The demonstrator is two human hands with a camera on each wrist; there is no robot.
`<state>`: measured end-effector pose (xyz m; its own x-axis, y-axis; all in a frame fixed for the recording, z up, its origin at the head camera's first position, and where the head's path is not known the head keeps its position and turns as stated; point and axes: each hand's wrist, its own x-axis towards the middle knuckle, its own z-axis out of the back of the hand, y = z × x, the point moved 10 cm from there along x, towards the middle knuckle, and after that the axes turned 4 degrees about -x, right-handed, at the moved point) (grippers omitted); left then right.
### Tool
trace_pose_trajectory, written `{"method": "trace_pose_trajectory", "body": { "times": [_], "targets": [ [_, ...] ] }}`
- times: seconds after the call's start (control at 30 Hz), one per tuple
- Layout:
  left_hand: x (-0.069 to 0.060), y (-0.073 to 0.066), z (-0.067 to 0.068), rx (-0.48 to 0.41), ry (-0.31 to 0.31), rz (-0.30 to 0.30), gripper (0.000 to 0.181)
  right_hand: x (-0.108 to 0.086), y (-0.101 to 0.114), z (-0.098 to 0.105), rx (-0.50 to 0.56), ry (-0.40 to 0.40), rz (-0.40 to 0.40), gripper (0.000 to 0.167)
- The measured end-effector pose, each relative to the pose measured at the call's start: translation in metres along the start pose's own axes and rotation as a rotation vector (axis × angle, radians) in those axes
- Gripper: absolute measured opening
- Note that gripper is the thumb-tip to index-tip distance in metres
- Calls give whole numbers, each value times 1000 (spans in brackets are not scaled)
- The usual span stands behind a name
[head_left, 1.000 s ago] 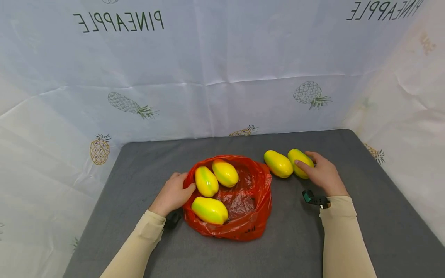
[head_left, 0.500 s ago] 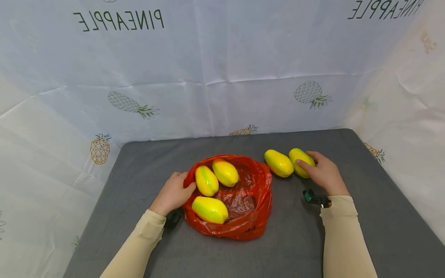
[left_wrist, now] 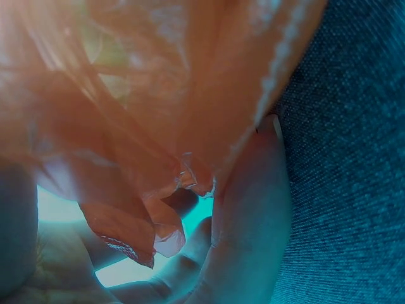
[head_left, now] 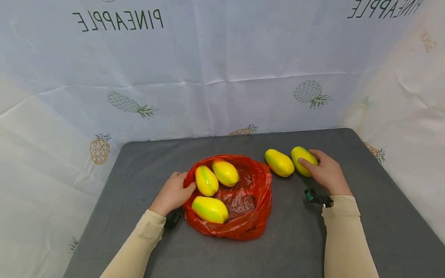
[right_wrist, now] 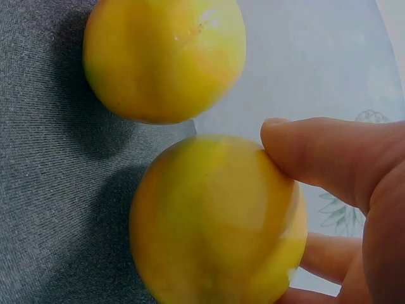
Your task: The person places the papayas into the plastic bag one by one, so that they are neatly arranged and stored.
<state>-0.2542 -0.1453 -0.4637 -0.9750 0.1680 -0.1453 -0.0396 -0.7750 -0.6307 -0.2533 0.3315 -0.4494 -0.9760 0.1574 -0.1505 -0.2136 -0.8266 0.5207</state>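
My left hand point(head_left: 175, 193) grips the left rim of a red plastic bag point(head_left: 240, 231), thumb on the inside. In the left wrist view the thin, see-through plastic point(left_wrist: 145, 139) bunches between the fingers point(left_wrist: 253, 209). Three yellow-green oblong fruits lie in the bag's left part, among them a front fruit point(head_left: 209, 210). To the right, my right hand point(head_left: 326, 172) holds another yellow-green oblong fruit point(right_wrist: 215, 221) between thumb and fingers. Whether that fruit touches the table is hard to tell. Just left of it lies one more such fruit point(head_left: 279, 163).
A dark grey cloth covers the table point(head_left: 285, 239). Behind and at both sides hangs a pale curtain point(head_left: 222, 108) printed with pineapples. The bag's mouth stands wide, its bare inner wall showing on the right.
My right hand has shifted slightly right and away from me with its fruit, widening the small gap to the neighbouring fruit. The left hand and the bag look unmoved.
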Motion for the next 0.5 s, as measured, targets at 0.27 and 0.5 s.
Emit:
{"method": "trace_pose_trajectory", "body": {
  "times": [0.27, 0.5],
  "targets": [
    [0, -1, 0, -5, 4, 0, 44, -1, 0, 1, 6, 3, -3, 91],
    [0, 0, -1, -5, 10, 11, 45, -1, -1, 1, 4, 6, -13, 91]
  ]
}}
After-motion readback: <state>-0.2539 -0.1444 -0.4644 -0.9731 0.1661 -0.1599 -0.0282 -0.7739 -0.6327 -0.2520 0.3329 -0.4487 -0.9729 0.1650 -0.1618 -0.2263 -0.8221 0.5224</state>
